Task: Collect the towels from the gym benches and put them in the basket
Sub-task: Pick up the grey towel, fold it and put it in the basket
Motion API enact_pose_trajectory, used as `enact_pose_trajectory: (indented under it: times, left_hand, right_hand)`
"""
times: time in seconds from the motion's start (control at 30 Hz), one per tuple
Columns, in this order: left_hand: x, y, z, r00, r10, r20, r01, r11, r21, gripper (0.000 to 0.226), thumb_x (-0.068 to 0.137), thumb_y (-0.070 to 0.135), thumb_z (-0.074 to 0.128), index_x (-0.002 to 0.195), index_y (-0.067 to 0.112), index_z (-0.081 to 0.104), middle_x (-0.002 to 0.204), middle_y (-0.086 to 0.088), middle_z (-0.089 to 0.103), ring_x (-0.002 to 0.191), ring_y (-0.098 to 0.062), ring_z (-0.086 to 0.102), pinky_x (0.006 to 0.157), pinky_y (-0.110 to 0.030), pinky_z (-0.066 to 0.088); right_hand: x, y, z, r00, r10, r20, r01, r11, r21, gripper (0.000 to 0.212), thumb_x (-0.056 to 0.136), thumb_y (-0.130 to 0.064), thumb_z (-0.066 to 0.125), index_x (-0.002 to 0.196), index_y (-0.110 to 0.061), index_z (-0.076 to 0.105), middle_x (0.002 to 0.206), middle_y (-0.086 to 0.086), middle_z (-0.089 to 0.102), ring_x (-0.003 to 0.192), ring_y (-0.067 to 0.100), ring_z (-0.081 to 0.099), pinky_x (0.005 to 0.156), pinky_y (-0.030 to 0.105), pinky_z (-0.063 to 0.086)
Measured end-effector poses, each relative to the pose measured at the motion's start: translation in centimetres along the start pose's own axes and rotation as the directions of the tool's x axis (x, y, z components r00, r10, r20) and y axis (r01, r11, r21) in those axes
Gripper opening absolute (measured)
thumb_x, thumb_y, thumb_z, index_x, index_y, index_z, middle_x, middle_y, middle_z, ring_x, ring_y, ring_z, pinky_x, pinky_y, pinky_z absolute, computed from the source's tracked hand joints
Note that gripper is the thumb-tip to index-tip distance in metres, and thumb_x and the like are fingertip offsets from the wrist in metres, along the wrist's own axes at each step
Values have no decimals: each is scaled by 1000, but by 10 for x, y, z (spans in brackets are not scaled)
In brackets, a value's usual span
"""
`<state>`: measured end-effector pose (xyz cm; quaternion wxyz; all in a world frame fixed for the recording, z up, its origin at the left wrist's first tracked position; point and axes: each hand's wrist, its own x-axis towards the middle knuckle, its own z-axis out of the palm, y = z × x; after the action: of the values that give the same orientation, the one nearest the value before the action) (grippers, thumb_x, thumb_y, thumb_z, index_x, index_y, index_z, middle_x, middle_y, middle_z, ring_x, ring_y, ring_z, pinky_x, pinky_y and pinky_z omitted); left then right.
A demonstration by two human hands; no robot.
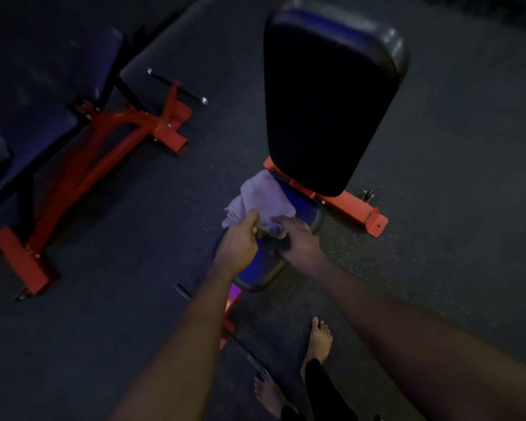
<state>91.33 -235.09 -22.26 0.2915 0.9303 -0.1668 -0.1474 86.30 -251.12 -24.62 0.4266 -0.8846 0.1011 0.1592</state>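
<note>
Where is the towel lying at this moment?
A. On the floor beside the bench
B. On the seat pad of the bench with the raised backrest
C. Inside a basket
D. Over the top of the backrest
B: the towel lies bunched on the seat pad, below the raised backrest, with both hands on it.
</note>
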Motion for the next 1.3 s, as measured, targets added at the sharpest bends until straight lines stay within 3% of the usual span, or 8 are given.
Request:
enact_pose_trajectory:
  times: [0.23, 0.33, 0.43, 0.67, 0.83, 1.03, 1.2, 1.3]
  left_hand:
    - [-27, 79, -137, 968, 151, -198, -171, 982, -84, 5, 87, 6, 40, 90, 7, 43, 73, -15, 60, 64, -29, 55, 58, -38, 41]
    - [-50, 114, -191, 935, 237, -265, -260, 964, -56, 7, 90, 1, 42, 93, 7, 44, 74, -15, 59, 64, -22, 53, 56, -27, 37]
    - [-68, 141, -231, 903, 290, -317, -315, 948, -30, 5, 92, 4, 42, 95, 8, 44, 70, -8, 57, 61, -21, 54, 55, -28, 41]
    - [-106, 194, -307, 790, 388, -476, -391, 915, 98, 9, 91, 4, 41, 99, 9, 44, 73, -9, 57, 65, -25, 55, 59, -34, 41]
    - [-135, 204, -354, 578, 283, -766, -327, 940, 100, 15, 88, 7, 36, 100, 16, 39, 79, -9, 57, 70, -29, 57, 61, -39, 46]
    - [-168, 199, -392, 177, -58, -982, -180, 980, -90, 18, 96, 18, 27, 108, 17, 40, 95, -10, 60, 84, -35, 61, 73, -43, 47]
    - [-192, 187, -405, -26, -273, -962, -90, 959, -269, 27, 101, 22, 21, 120, 16, 40, 113, -9, 62, 99, -33, 64, 81, -43, 48]
    - [-198, 176, -405, -74, -280, -957, -52, 960, -277, 22, 103, 22, 25, 118, 17, 40, 105, -6, 62, 91, -27, 66, 77, -39, 52]
  right_hand:
    - [-35, -127, -58, 960, -103, -260, 82, 993, -90, 37, 75, -43, 75, 106, -27, 63, 106, -3, 70, 110, 22, 55, 72, 34, 16]
    - [-69, -178, -78, 944, -168, -282, 172, 985, -11, 45, 68, -57, 71, 101, -27, 62, 95, -8, 72, 101, 20, 64, 87, 39, 40]
    - [-95, -212, -93, 941, -228, -250, 266, 955, 132, 47, 59, -64, 69, 94, -32, 63, 85, -5, 71, 84, 13, 70, 79, 47, 58]
    - [-138, -264, -125, 902, -314, -296, 345, 937, 57, 23, 72, -26, 74, 95, -25, 73, 85, -4, 73, 78, 11, 69, 74, 36, 62]
    - [-154, -270, -153, 913, -288, -287, 271, 957, -99, 12, 75, -19, 72, 80, -29, 67, 70, -13, 61, 68, 8, 61, 62, 22, 47]
    - [-164, -248, -196, 918, -172, -357, 90, 968, -234, 8, 70, -25, 64, 77, -29, 66, 76, -7, 65, 83, 20, 68, 67, 29, 52]
    - [-166, -247, -232, 762, -16, -647, -71, 992, -107, 21, 85, -24, 60, 102, -25, 70, 104, 7, 72, 107, 28, 66, 90, 33, 45]
    - [-165, -254, -245, 647, 39, -762, 53, 994, 96, 10, 85, -20, 57, 88, -18, 67, 83, 6, 65, 98, 32, 63, 93, 38, 36]
